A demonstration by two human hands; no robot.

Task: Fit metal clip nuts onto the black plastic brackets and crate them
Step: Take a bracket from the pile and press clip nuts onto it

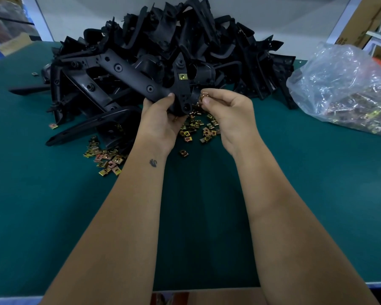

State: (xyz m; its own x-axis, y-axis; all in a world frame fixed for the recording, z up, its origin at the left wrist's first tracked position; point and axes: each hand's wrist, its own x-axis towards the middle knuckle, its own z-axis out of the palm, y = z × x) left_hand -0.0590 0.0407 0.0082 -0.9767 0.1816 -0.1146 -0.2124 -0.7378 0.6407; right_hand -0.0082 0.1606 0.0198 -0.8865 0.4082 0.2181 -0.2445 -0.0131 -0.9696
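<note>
My left hand (161,119) grips the lower end of a long black plastic bracket (132,77) that is raised off the table. One brass-coloured clip nut (183,76) sits fitted on an upper arm of that bracket. My right hand (227,111) pinches another clip nut (204,95) between thumb and fingertips, right against the bracket's lower right edge. Loose clip nuts (198,128) lie scattered on the green table under my hands. More loose nuts (106,158) lie to the left.
A big heap of black brackets (185,40) fills the table's far middle. A clear plastic bag of clip nuts (348,89) lies at the right. The green table (53,205) stretches toward me. Cardboard boxes (361,20) stand beyond the far right corner.
</note>
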